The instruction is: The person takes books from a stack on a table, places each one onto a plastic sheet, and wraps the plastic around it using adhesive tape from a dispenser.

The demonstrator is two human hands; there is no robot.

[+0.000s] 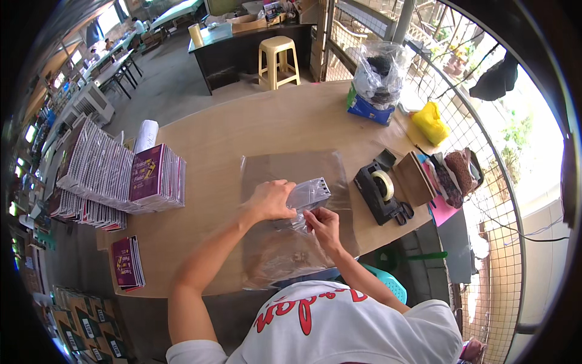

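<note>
Near the middle of the table, my left hand [271,200] is closed round one end of a small rectangular stack in clear plastic film [309,193]. The stack looks grey-white, with dark marks along its far right edge; what it is made of is hard to tell. My right hand [324,225] is closed at the near side of the stack, thumb and fingers pinched on the shiny clear film. Beneath both hands a large clear plastic sheet [291,164] lies flat on the table.
To the right stand a black tape dispenser [370,197], scissors [404,213] and a brown box [415,180]. Wrapped stacks of booklets [100,161] and a few loose purple booklets [125,262] occupy the left. Farther back are a bagged blue box [371,108] and a yellow bag [431,123].
</note>
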